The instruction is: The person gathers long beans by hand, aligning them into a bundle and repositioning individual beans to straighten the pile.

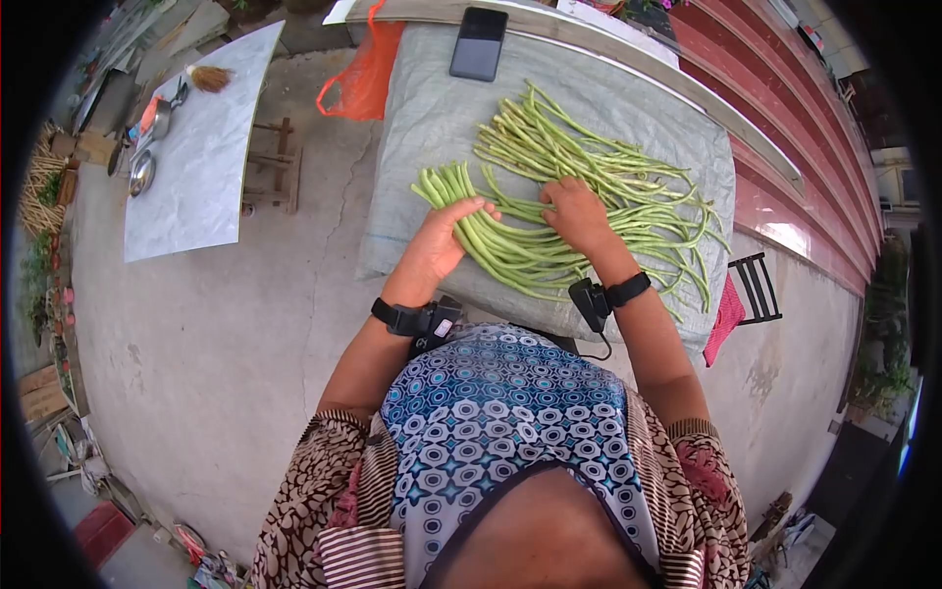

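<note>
Long green beans lie across a table covered with a grey woven sheet [422,108]. My left hand [444,236] is wrapped round one end of a bundle of long beans [500,245], whose tips stick out above the thumb. The rest of that bundle trails to the right. My right hand [577,214] is over the middle of the beans, its fingers curled down and pressed together at a bean; the fingertips are partly hidden. Behind it a second pile of beans [520,133] spreads toward the right.
A black phone [479,44] lies at the table's back edge, beside an orange plastic bag [368,79] hanging at the left corner. Further left stands a white-topped table [211,147] with a small brush [209,79] and metal bowls. Red steps [775,128] rise at the right.
</note>
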A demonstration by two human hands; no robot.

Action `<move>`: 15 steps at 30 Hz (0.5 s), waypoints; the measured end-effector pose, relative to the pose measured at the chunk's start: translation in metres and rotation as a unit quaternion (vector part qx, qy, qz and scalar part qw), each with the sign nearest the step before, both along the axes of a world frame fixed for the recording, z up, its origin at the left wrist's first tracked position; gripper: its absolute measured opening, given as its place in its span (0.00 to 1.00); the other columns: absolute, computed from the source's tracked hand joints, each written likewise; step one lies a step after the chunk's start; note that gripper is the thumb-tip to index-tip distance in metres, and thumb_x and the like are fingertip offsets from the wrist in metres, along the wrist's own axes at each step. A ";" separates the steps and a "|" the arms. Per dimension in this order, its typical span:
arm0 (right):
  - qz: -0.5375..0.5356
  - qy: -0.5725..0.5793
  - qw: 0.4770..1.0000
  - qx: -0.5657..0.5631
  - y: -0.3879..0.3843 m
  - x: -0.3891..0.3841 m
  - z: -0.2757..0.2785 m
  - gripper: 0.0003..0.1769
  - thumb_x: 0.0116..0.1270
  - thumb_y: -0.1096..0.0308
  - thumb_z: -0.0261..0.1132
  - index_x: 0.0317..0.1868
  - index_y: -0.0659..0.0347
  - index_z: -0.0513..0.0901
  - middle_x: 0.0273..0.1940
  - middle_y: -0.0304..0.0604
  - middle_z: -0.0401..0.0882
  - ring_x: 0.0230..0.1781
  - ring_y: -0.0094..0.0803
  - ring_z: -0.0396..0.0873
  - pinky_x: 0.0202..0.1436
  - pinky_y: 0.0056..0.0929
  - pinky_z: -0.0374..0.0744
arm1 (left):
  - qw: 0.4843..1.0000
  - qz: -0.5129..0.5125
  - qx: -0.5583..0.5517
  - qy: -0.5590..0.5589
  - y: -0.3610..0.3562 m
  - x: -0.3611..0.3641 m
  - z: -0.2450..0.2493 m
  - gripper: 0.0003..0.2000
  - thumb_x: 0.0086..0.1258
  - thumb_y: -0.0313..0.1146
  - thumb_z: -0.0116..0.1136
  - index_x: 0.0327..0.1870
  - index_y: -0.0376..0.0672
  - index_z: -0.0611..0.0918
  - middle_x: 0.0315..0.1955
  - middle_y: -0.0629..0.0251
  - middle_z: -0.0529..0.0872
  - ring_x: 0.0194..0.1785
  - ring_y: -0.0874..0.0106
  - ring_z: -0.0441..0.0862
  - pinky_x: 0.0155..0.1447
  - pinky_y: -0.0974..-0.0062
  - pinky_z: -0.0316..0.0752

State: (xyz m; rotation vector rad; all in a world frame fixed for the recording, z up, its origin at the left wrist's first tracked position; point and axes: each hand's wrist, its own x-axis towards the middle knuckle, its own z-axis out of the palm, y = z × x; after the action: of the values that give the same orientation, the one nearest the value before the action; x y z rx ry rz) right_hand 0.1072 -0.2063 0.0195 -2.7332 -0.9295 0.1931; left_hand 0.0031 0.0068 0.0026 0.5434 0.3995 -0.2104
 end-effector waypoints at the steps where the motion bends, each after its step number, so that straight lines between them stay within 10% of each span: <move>1: 0.000 0.018 1.000 -0.011 0.001 0.002 0.001 0.10 0.56 0.66 0.67 0.38 0.56 0.81 0.40 0.46 0.79 0.47 0.46 0.77 0.50 0.45 0.77 | 1.000 0.002 -0.003 0.002 0.000 0.001 -0.002 0.06 0.67 0.29 0.61 0.41 0.39 0.80 0.37 0.61 0.84 0.48 0.65 0.82 0.55 0.65 0.78; 8: 0.047 0.042 0.997 -0.055 -0.001 0.014 -0.008 0.11 0.59 0.65 0.66 0.41 0.57 0.78 0.42 0.47 0.80 0.48 0.48 0.77 0.51 0.45 0.76 | 1.000 0.005 -0.006 0.007 0.000 0.002 0.000 0.06 0.67 0.28 0.61 0.41 0.39 0.80 0.36 0.61 0.84 0.46 0.65 0.83 0.54 0.65 0.79; 15: -0.094 0.009 0.979 0.178 -0.010 -0.003 0.016 0.10 0.65 0.67 0.63 0.44 0.61 0.76 0.42 0.50 0.80 0.44 0.47 0.79 0.45 0.41 0.77 | 0.999 0.018 -0.021 0.027 -0.001 0.001 -0.006 0.06 0.66 0.29 0.62 0.41 0.40 0.79 0.37 0.61 0.84 0.47 0.65 0.82 0.54 0.65 0.78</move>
State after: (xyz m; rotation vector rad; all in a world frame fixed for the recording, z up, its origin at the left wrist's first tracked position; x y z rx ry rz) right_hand 0.1047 -0.2160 0.0352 -2.4598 -0.6236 0.0137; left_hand 0.0046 0.0063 -0.0032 0.4897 0.4570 -0.1983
